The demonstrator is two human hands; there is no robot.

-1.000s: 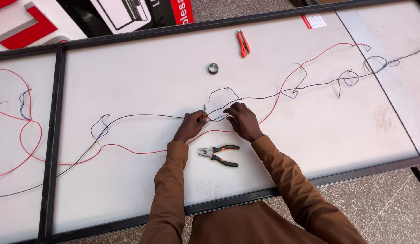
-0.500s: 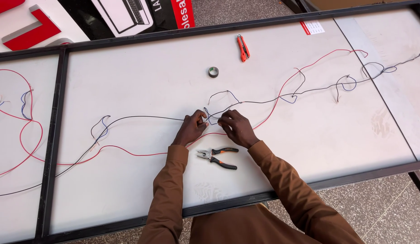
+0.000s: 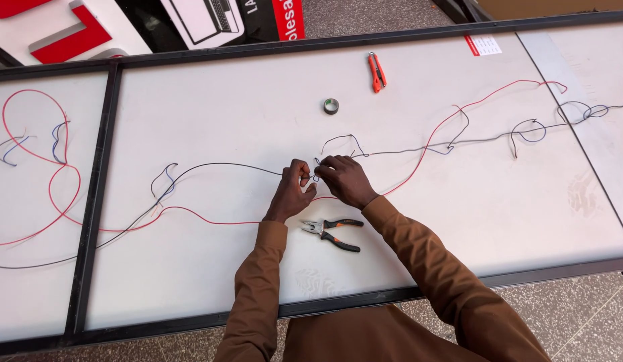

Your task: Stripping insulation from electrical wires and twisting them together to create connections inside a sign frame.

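Observation:
My left hand point(image 3: 292, 193) and my right hand point(image 3: 345, 179) meet at the middle of a white panel point(image 3: 224, 121), both pinching a joint in the thin black wire point(image 3: 217, 165) that runs left and right across it. A red wire point(image 3: 204, 216) lies alongside, passing under my hands. Pliers with black and orange handles point(image 3: 331, 232) rest on the panel just below my hands, untouched.
A small roll of dark tape point(image 3: 331, 106) and an orange-handled cutter point(image 3: 376, 72) lie farther up the panel. Black metal frame bars point(image 3: 93, 201) split the white panels. Red and white sign letters point(image 3: 70, 33) lie beyond the top edge. Tiled floor point(image 3: 579, 315) shows below.
My hands stay at the wire joint, fingers working closer together. The view has shifted slightly, so the panel sits more to the right.

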